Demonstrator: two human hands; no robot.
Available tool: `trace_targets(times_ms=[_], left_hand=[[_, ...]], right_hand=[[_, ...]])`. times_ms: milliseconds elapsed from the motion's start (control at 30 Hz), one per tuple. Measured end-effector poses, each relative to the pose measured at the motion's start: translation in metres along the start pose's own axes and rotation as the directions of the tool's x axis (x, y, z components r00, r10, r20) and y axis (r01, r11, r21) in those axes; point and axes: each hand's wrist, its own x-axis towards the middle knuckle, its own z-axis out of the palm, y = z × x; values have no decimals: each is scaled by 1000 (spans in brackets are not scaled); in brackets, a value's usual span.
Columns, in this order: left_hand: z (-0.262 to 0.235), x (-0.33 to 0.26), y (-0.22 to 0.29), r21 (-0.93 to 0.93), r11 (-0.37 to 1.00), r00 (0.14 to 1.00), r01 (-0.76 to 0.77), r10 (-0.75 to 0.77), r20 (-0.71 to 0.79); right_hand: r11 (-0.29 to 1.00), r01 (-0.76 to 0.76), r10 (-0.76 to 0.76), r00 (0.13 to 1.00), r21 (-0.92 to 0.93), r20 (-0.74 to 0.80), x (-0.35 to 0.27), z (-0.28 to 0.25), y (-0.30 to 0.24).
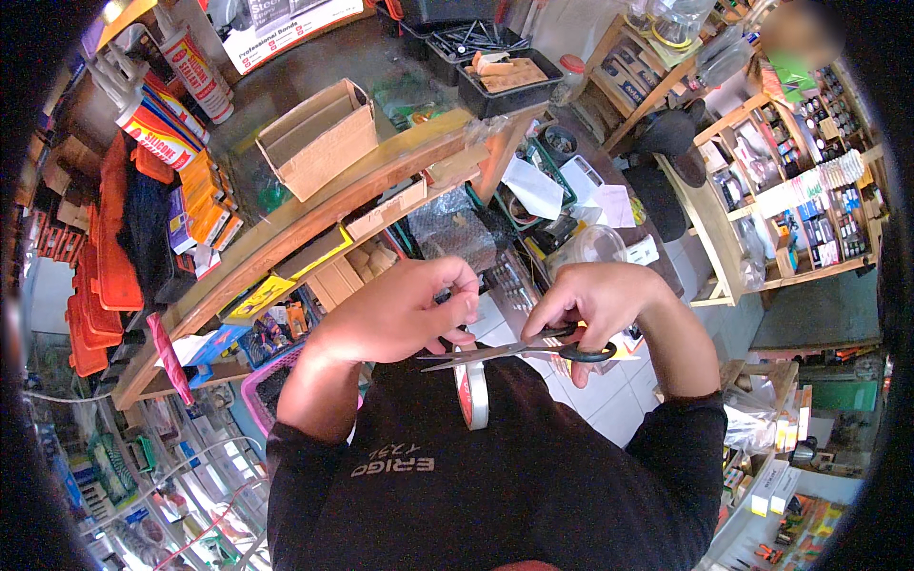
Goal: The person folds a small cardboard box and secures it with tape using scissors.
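My right hand (pixel 598 303) grips black-handled scissors (pixel 519 349), blades pointing left and slightly apart. My left hand (pixel 405 309) is closed around something small and dark near the blade tips; what it is stays hidden by the fingers. A roll of clear tape (pixel 473 392) hangs just below the scissor blades, in front of my black shirt. Both hands are held close together at chest height.
A wooden counter (pixel 314 214) runs behind the hands, with an open cardboard box (pixel 319 136) on its glass top. Orange packets (pixel 205 195) and tubes stack at left. Black trays (pixel 505 76) sit at the back. A pink basket (pixel 262 385) is below left; shelves (pixel 800 209) stand at right.
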Motion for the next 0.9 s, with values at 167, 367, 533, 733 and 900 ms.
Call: trace_targets(times_ms=[167, 367, 533, 733, 900], left_hand=[[-6, -2, -6, -77, 996, 999, 47, -48, -13], [-8, 2, -12, -56, 998, 999, 33, -34, -20], [-12, 3, -12, -21, 999, 998, 48, -49, -30], [-18, 4, -17, -85, 996, 998, 35, -39, -46], [-24, 5, -20, -114, 993, 997, 16, -24, -70]], right_hand=[[1000, 10, -10, 1000, 16, 11, 4, 0, -5], [994, 66, -69, 997, -85, -35, 7, 1, -7], [991, -13, 8, 999, -135, -39, 6, -1, -11], [968, -89, 94, 996, -233, 7, 9, -6, -20], [975, -7, -4, 999, -223, -50, 4, -9, -15]])
